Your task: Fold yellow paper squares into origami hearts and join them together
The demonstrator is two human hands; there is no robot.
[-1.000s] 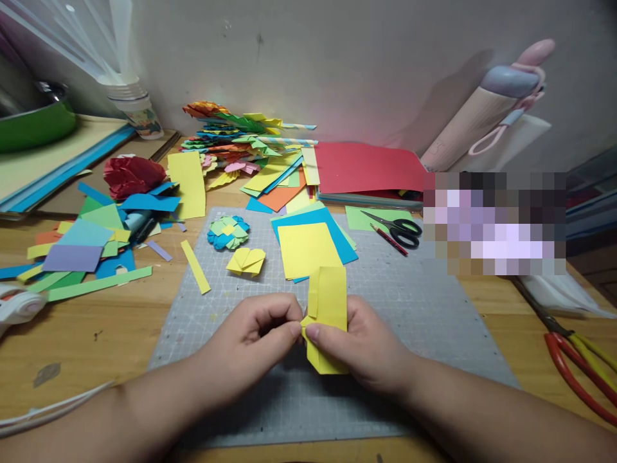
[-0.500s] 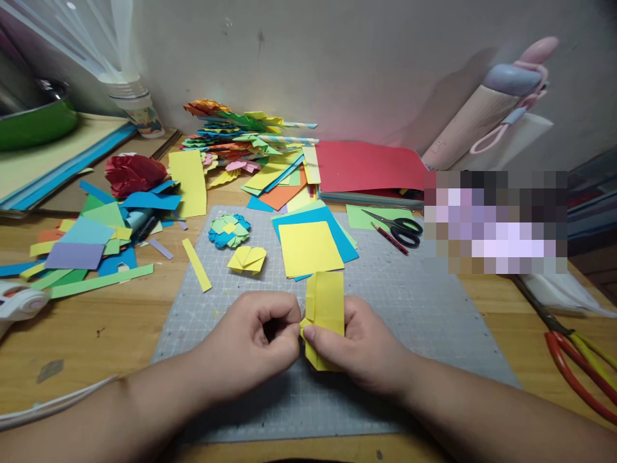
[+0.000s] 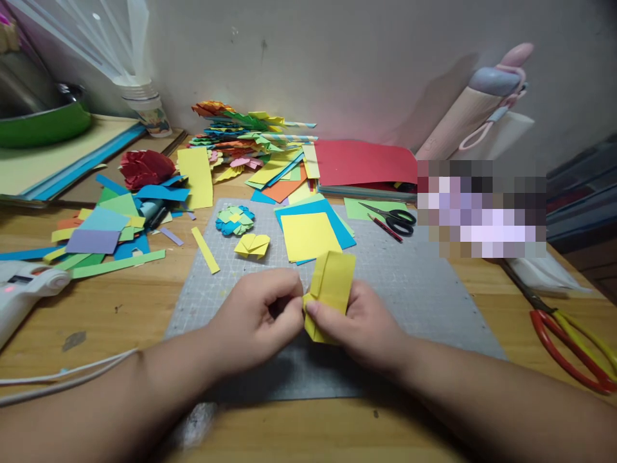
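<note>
A folded strip of yellow paper (image 3: 336,283) is held up over the grey cutting mat (image 3: 409,321). My right hand (image 3: 371,325) grips it, thumb flat on the front and fingers behind. At the paper's lower left edge, my left hand (image 3: 263,315) pinches a small folded corner; its fingertips are partly hidden. Just beyond my hands lie a folded yellow paper piece (image 3: 252,246) and a blue and green paper flower (image 3: 234,220). Yellow square sheets (image 3: 310,236) rest on blue and green ones behind the strip.
Black scissors (image 3: 400,222) and a pencil (image 3: 386,229) lie on the mat's far right. Red-handled scissors (image 3: 571,357) are at the right. Paper scraps (image 3: 94,241) and a white device (image 3: 29,292) sit left. A red paper flower (image 3: 146,169) lies behind the scraps.
The yellow paper has tilted, its top leaning right, and both hands appear slightly higher in view. Both keep their hold. The whole view has shifted a little.
</note>
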